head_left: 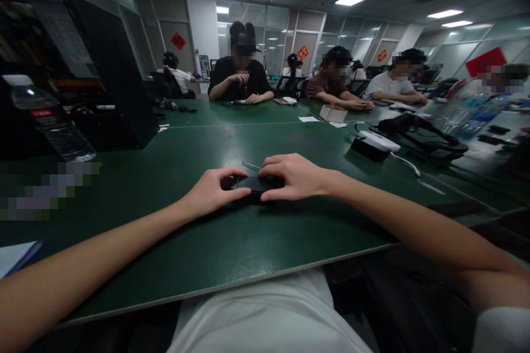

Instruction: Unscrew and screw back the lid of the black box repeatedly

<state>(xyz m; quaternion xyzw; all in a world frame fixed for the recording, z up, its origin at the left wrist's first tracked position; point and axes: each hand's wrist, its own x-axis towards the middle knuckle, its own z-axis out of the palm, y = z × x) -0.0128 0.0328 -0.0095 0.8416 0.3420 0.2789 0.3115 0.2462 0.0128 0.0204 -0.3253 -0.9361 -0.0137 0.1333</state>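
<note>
A small black box-like object [257, 183] rests at the middle of the green table [182, 248], between my hands. My left hand [213, 190] grips its left end, with the thumb along the near side and the fingers curled behind. On its right end, my right hand [292, 176] has the thumb in front and the fingers bent over the far edge. Two thin metal prongs [250, 166] stick out leftward by my right fingers; the rest of that piece is hidden. What kind of device the black object is, I cannot tell.
A clear bottle [52, 121] and a black shelf unit [105, 66] stand at the left. To the right are a white device with a cable [379, 142] and a black strapped headset [422, 135]. A small box [333, 113] lies farther back. Several people sit across the table.
</note>
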